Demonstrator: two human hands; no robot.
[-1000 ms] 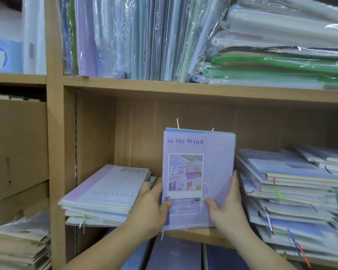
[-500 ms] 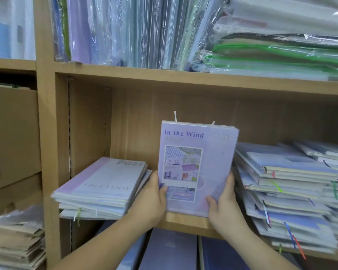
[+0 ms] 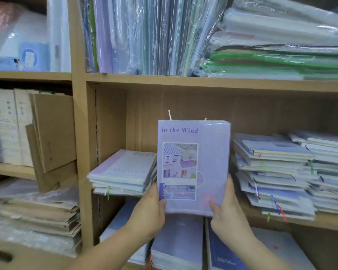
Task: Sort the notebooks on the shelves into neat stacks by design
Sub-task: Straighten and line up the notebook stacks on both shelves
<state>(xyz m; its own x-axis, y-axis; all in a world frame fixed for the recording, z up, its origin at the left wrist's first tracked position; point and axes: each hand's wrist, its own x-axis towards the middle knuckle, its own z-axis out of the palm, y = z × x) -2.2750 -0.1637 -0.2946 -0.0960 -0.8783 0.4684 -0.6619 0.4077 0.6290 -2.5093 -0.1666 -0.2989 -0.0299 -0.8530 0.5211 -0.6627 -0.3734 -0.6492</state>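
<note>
Gripping the lower left edge of the upright lilac notebooks [image 3: 193, 164] with the left hand [image 3: 150, 209], thumb lying on the cover; clasping the lower right corner with the right hand [image 3: 226, 209]. Holding them just in front of the middle shelf [image 3: 330, 224], between a flat stack [image 3: 123, 172] on the left and a taller uneven stack [image 3: 271, 172] on the right. Lying below, darker blue notebooks [image 3: 222, 256].
</note>
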